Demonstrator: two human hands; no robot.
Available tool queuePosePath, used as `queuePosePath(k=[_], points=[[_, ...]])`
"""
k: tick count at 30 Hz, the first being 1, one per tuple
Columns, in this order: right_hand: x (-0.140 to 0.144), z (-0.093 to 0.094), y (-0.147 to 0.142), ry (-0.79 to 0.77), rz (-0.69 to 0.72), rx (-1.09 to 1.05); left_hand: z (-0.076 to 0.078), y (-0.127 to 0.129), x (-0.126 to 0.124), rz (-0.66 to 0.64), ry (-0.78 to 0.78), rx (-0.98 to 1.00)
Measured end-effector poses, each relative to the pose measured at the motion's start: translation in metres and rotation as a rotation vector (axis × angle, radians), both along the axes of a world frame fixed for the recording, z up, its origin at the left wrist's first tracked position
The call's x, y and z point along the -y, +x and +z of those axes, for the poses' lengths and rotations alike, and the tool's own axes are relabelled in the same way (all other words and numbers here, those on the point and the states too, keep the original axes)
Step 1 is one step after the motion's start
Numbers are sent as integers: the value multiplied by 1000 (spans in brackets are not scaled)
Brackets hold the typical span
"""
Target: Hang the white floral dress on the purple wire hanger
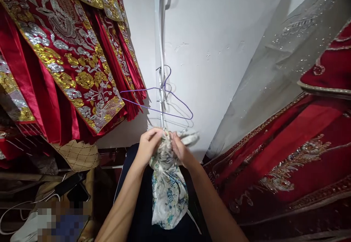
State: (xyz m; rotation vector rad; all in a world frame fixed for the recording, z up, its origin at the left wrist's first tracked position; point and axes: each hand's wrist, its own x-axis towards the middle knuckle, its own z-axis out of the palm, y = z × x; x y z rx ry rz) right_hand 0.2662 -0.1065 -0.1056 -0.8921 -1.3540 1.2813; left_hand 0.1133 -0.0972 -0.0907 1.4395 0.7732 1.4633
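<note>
A white floral-print cloth, patterned in blue and green, hangs gathered between my two hands. My left hand is closed on its bunched upper part from the left side. From the right, my right hand pinches the same gathered cloth, and a blurred end of it sticks out beyond the fingers. Below the hands the fabric spreads down over my dark clothing. A thin pale strap dangles at its lower right. Just above my hands, a purple wire hanger hangs against the white wall.
Red garments with gold and silver embroidery hang at the left. A red beaded garment and a sheer sequined fabric hang at the right. A phone and white cables lie on a wooden seat at lower left.
</note>
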Motion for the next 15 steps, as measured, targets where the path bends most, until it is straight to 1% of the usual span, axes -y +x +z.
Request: queuePosePath(k=[2, 3, 4, 5, 6, 7, 8, 9, 10, 11, 13, 15], points=[[0, 13, -1, -127, 177, -100, 10, -1, 2, -4, 111, -108], [1, 21, 1, -173, 248, -102, 11, -3, 2, -13, 141, -117], [2, 29, 5, -186, 303, -67, 10, -5, 1, -44, 147, -119], [2, 37, 10, -164, 342, -10, 5, -7, 0, -102, 130, -141], [2, 45, 17, -109, 351, 51, -1, -9, -1, -181, 96, -196], [0, 53, 25, -25, 322, 104, -9, -12, -1, -271, 51, -281], [-4, 61, 33, 85, 243, 138, -17, -15, -1, -355, 10, -382], [-10, 67, 41, 209, 134, 157, -24, -18, 0, -414, -16, -483], [-18, 73, 48, 331, 7, 167, -29, -22, 2, -442, -28, -575], [-28, 77, 55, 440, -119, 174, -32, -26, 3, -433, -28, -652], [-52, 79, 63, 602, -312, 198, -30, -38, 5, -327, -10, -791], [-79, 73, 64, 665, -401, 258, -19, -53, 5, -176, -1, -954]])
